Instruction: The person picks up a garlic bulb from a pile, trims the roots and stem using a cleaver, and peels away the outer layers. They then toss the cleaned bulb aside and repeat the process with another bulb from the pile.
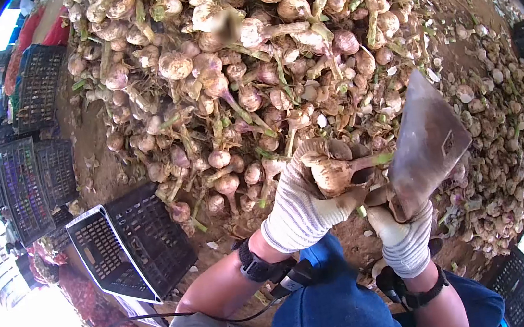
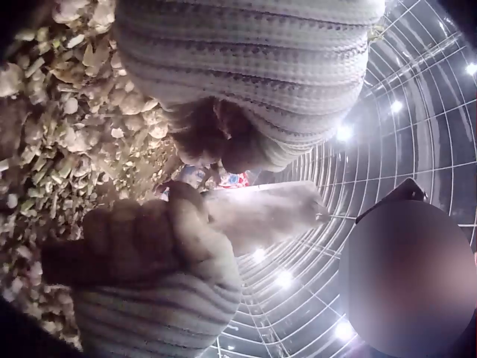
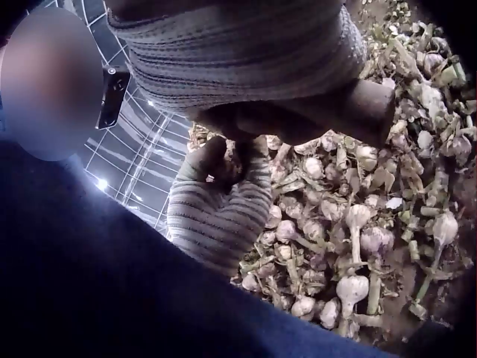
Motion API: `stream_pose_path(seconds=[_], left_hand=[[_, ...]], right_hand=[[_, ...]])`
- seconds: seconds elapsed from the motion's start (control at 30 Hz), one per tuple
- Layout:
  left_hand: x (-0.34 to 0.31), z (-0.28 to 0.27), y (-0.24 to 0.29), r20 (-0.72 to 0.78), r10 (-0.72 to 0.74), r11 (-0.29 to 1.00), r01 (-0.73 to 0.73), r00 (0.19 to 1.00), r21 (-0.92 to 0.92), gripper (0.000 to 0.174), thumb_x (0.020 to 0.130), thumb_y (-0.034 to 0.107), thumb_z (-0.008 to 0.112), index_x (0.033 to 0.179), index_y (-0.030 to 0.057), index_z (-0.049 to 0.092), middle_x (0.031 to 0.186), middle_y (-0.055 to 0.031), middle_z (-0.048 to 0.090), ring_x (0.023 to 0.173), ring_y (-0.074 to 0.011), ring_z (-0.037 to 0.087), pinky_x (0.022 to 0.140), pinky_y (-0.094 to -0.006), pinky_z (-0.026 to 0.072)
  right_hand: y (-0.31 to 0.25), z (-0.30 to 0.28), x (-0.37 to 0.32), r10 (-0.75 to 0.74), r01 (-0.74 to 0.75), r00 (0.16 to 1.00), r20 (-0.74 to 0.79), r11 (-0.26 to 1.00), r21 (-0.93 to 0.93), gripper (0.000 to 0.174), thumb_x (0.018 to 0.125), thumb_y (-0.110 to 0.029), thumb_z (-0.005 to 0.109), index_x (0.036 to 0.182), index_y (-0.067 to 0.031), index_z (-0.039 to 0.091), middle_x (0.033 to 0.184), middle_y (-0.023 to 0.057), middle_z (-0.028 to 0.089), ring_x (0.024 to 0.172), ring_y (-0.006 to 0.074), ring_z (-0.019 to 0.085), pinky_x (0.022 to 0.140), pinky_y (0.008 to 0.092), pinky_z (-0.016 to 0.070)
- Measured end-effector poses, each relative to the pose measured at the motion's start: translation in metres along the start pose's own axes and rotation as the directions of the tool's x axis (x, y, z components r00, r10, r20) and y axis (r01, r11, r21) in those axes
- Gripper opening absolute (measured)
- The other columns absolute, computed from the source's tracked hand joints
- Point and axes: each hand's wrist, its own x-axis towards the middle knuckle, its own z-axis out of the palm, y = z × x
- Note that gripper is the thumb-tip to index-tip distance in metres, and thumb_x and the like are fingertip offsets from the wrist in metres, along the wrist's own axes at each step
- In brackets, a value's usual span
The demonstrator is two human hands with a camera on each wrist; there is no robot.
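In the head view the left hand (image 1: 306,200), in a striped glove, grips a garlic bulb (image 1: 332,176) whose stem points right. Just right of it the gloved right hand (image 1: 402,231) holds a wide metal blade (image 1: 428,143) that rises up and to the right, near the stem's cut green end. The left wrist view shows the left glove (image 2: 246,67) above, and below it the right hand (image 2: 149,261) curled round the blade's handle, with the blade (image 2: 268,212) extending right. In the right wrist view the right glove (image 3: 238,60) is above the left (image 3: 220,209).
A large heap of garlic with stems (image 1: 252,86) lies ahead on the soil. Another pile of bulbs (image 1: 497,161) is at the right. Black crates (image 1: 147,236) stand at the left, and another crate (image 1: 519,282) is at lower right.
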Motion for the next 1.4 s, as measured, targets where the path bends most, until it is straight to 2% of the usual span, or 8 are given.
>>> stream_pose_path(seconds=[0.53,0.8,0.93,1.03,1.07,1.2,1.33,1.4], left_hand=[[-0.005,-0.008,0.001,0.034,0.013,0.996,-0.016,0.999,0.091,0.045,0.072,-0.007,0.071,0.109,0.0070,0.050,0.115,-0.0073,0.058,0.108,-0.0189,0.058,0.093,-0.0344,0.0477],[0.002,-0.010,-0.004,0.155,0.141,0.967,-0.103,0.978,-0.231,0.046,0.074,-0.011,0.067,0.108,0.0117,0.046,0.109,-0.0043,0.055,0.105,-0.0187,0.059,0.085,-0.0310,0.0501],[0.015,-0.006,-0.029,0.302,-0.077,0.830,-0.107,0.950,0.548,0.057,0.071,-0.007,0.070,0.119,0.0080,0.043,0.105,-0.0073,0.054,0.103,-0.0228,0.059,0.085,-0.0315,0.0507],[0.026,-0.025,-0.062,0.092,-0.217,0.697,0.088,0.972,0.712,0.060,0.071,0.009,0.074,0.123,0.0031,0.046,0.103,-0.0106,0.058,0.100,-0.0212,0.056,0.085,-0.0317,0.0521],[0.025,-0.024,-0.035,0.125,-0.074,0.347,-0.092,0.989,0.933,0.057,0.072,0.013,0.074,0.122,0.0024,0.047,0.103,-0.0109,0.058,0.100,-0.0216,0.056,0.083,-0.0317,0.0527],[0.035,-0.108,-0.049,-0.473,0.103,0.993,-0.067,0.875,0.093,0.028,0.080,0.006,0.066,0.105,0.0060,0.052,0.089,-0.0055,0.057,0.072,-0.0128,0.055,0.064,-0.0245,0.0504],[0.073,-0.165,-0.021,-0.553,0.561,0.546,0.227,0.616,0.807,0.058,0.080,0.024,0.069,0.122,-0.0067,0.043,0.108,-0.0212,0.060,0.096,-0.0295,0.060,0.083,-0.0339,0.0497],[0.098,-0.180,-0.014,-0.639,0.387,0.469,0.455,0.665,0.757,0.066,0.081,0.032,0.065,0.126,-0.0104,0.040,0.116,-0.0296,0.056,0.105,-0.0371,0.057,0.090,-0.0365,0.0464]], right_hand=[[0.009,-0.002,0.004,-0.115,0.122,0.991,0.065,0.987,-0.108,0.013,0.070,0.003,0.064,0.081,-0.0026,0.065,0.077,0.0031,0.065,0.070,0.0120,0.060,0.065,0.0269,0.0477],[0.124,-0.031,-0.030,0.278,-0.282,0.959,0.051,0.926,0.250,0.013,0.074,-0.006,0.065,0.085,-0.0009,0.062,0.075,0.0027,0.062,0.068,0.0087,0.056,0.066,0.0247,0.0470],[0.028,-0.005,0.016,0.377,-0.269,0.926,-0.027,0.706,0.655,0.015,0.080,-0.017,0.060,0.087,-0.0048,0.062,0.074,0.0013,0.058,0.063,0.0124,0.056,0.055,0.0250,0.0453],[0.058,-0.049,0.042,0.330,-0.264,0.939,-0.100,0.873,0.411,0.016,0.082,-0.018,0.064,0.092,-0.0052,0.062,0.076,0.0038,0.061,0.063,0.0127,0.056,0.056,0.0266,0.0473],[0.066,-0.074,0.049,0.332,-0.244,0.925,-0.183,0.891,0.383,0.015,0.083,-0.017,0.063,0.091,-0.0050,0.064,0.079,0.0058,0.063,0.064,0.0139,0.056,0.057,0.0271,0.0475],[0.054,-0.174,0.080,0.473,0.066,0.657,-0.587,0.740,0.670,0.020,0.080,-0.021,0.066,0.092,-0.0060,0.061,0.079,0.0075,0.061,0.063,0.0165,0.055,0.054,0.0332,0.0483],[0.090,-0.165,0.059,0.301,-0.191,0.735,-0.607,0.952,0.241,0.023,0.076,-0.019,0.069,0.092,-0.0050,0.060,0.082,0.0066,0.062,0.069,0.0192,0.055,0.069,0.0346,0.0481],[0.132,-0.143,0.039,0.306,-0.198,0.850,-0.429,0.940,0.278,0.019,0.075,-0.011,0.068,0.091,-0.0048,0.060,0.085,0.0038,0.062,0.072,0.0164,0.053,0.076,0.0296,0.0449]])
